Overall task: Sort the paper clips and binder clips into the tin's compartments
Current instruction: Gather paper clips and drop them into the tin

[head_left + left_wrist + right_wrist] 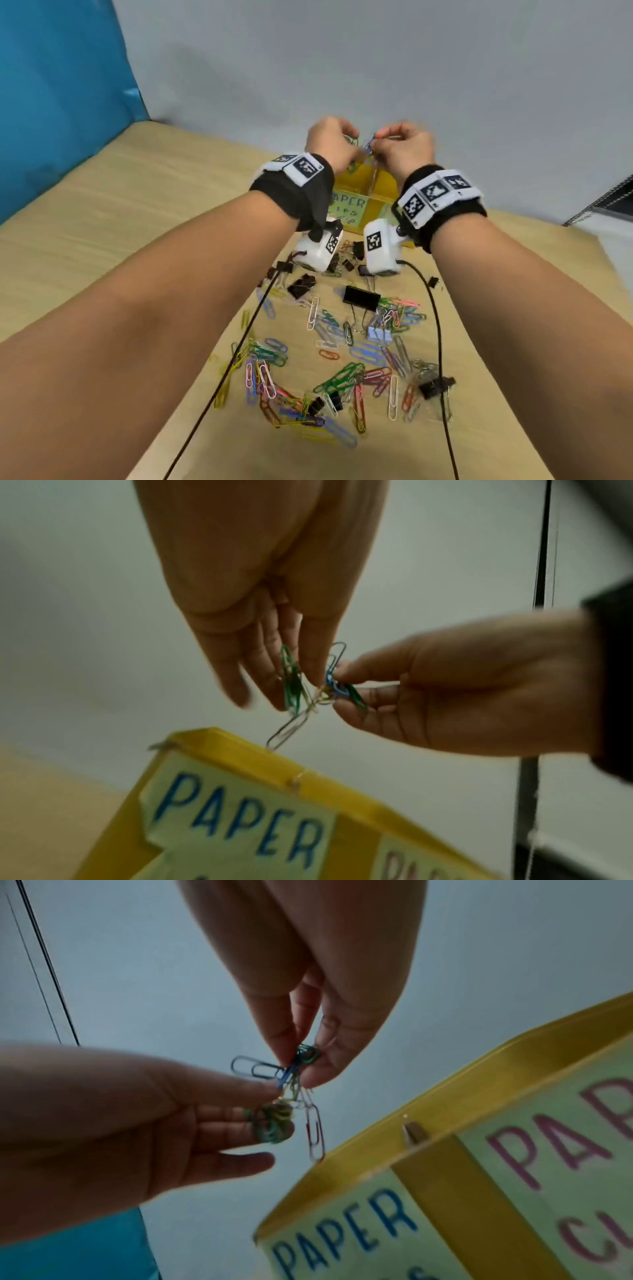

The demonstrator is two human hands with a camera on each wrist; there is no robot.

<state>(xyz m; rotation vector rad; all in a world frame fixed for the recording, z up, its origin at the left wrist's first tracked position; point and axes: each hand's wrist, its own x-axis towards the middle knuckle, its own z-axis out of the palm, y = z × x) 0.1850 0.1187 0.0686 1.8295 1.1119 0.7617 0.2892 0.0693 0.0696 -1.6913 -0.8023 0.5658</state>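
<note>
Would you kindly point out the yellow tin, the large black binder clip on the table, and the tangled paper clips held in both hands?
yellow tin (455,1096), right wrist view, on its top rim.
large black binder clip (361,297), head view, on its black body.
tangled paper clips (330,685), left wrist view, on the blue clip amid the tangle.

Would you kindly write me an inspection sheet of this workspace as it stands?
Surface: light wooden table, bare at the left.
Job's things: yellow tin labelled PAPER; tangled paper clips held above its rim; loose paper clips and black binder clips scattered nearer the person.
Clutter: nothing seen.
Grips: left hand and right hand both pinch the tangled paper clips.
Cables: black leads run from the wrist cameras across the pile.
Surroundings: grey wall; blue panel at left.
</note>
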